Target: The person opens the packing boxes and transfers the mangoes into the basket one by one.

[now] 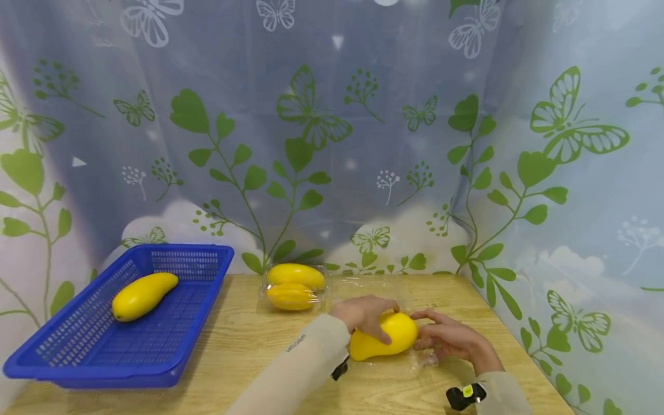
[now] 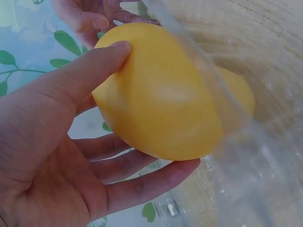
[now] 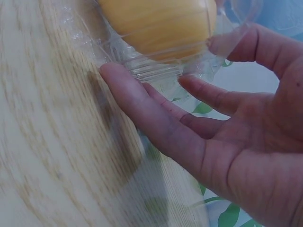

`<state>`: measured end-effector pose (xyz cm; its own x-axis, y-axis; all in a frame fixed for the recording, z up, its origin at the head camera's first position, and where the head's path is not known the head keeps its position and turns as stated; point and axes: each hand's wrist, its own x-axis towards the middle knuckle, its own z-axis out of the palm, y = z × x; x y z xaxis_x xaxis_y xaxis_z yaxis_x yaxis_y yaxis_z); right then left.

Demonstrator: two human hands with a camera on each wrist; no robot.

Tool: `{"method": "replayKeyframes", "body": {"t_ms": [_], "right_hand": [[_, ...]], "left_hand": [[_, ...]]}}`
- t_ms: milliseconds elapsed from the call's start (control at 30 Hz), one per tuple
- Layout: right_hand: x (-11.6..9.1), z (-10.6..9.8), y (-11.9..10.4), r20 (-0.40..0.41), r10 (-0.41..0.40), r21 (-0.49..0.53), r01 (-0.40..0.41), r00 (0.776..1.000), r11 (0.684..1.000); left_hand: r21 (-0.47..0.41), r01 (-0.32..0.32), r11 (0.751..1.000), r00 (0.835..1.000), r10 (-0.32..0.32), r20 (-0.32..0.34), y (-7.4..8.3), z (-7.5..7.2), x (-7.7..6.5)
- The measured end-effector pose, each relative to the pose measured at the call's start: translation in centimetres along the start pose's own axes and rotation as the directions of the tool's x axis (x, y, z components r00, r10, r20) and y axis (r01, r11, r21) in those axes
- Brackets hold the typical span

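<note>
A plump yellow mango (image 1: pixel 399 332) lies over the near half of a clear plastic clamshell box (image 1: pixel 384 369), whose lid stands folded back behind it. My left hand (image 1: pixel 367 316) grips the mango from above, thumb on one side and fingers spread round the other. In the left wrist view, the mango (image 2: pixel 165 94) fills the space between thumb and fingers, with a clear plastic edge crossing it. At the right end of the box, my right hand (image 1: pixel 452 339) pinches the plastic wall. The right wrist view has its thumb (image 3: pixel 236 47) on the plastic and the fingers below.
On the left stands a blue plastic basket (image 1: pixel 121 357) holding one yellow mango (image 1: pixel 142 297). A second clear box (image 1: pixel 323 295) with two yellow mangoes sits at the back of the wooden table (image 1: pixel 233 334). A patterned curtain (image 1: pixel 332 173) hangs along the table's back and right sides.
</note>
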<state>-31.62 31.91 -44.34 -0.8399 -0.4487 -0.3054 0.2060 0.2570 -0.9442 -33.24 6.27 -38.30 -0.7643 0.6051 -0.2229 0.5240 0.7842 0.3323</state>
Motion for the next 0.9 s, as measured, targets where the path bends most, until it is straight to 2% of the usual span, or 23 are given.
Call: {"method": "replayKeyframes", "body": {"t_ms": [667,900], "right_hand": [[-0.04,0.13,-0.05,-0.016,0.004,-0.026,-0.004,1.0,1.0],[-0.09,0.18,-0.14,-0.013,0.003,-0.029,-0.003,1.0,1.0]], "left_hand": [[0.005,0.063,0.998,0.998,-0.063,-0.004,-0.17,0.24,-0.65],[0.013,0.057,0.998,0.998,-0.056,-0.011,-0.26,0.37,-0.55]]}}
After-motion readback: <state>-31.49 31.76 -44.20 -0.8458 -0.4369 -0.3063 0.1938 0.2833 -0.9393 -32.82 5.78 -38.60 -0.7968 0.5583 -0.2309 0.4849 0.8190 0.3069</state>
